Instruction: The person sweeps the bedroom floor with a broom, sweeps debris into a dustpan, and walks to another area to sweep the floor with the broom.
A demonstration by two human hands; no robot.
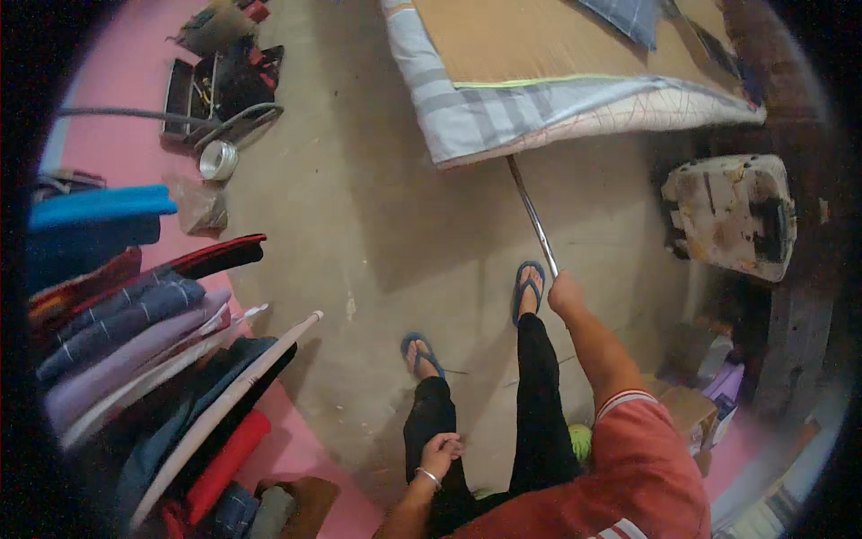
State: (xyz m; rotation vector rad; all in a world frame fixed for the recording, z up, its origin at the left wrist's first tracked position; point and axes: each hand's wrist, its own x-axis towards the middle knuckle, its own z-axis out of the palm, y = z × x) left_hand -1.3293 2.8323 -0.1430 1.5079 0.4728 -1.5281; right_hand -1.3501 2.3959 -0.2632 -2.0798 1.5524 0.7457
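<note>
My right hand (564, 295) is closed around the end of a shiny metal pole (534, 218). The pole runs away from me and passes beneath the overhanging edge of a mattress (628, 115), where its far end is hidden. Over the mattress lies a grey and white checked sheet (485, 121), with a flat tan mat (521, 45) on top. Near my left thigh hangs my left hand (440, 455), its fingers loosely bent, with nothing visible in it.
Clothes (135, 332) hang along the left. Beyond them sit an open toolbox (190, 99) and a roll of pale wire (218, 161) near the pink wall. A stained, pale suitcase (732, 216) stands at right. A green ball (581, 442) lies beside my right leg.
</note>
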